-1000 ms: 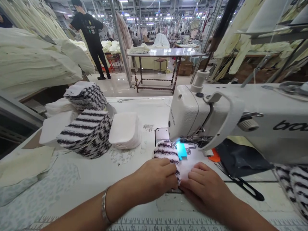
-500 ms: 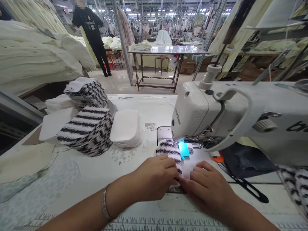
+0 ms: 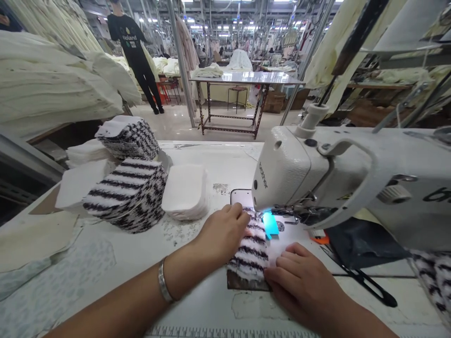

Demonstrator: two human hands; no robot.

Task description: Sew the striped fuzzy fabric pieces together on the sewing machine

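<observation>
A black-and-white striped fleece fabric piece (image 3: 251,251) lies on the machine bed, its far end by the needle of a white sewing machine (image 3: 282,176). My left hand (image 3: 225,234) rests on its far left part, fingers curled and pressing the pile. At the near right corner, my right hand (image 3: 305,281) pinches the fabric's edge between thumb and bent fingers. A lit blue guard (image 3: 270,224) sits beside the needle, just right of the fabric. My left fingers hide the piece's upper left edge.
Left of the machine stand striped fabric stacks (image 3: 127,192) and a white pad stack (image 3: 185,190). Thread snips (image 3: 375,286) and a dark pouch (image 3: 362,239) lie to the right. A ruler strip (image 3: 225,332) runs along the front edge. A person (image 3: 132,51) stands far left.
My left hand has moved away from me along the fabric, towards the needle, uncovering more of the striped piece. My right hand stays near the fabric's near right corner.
</observation>
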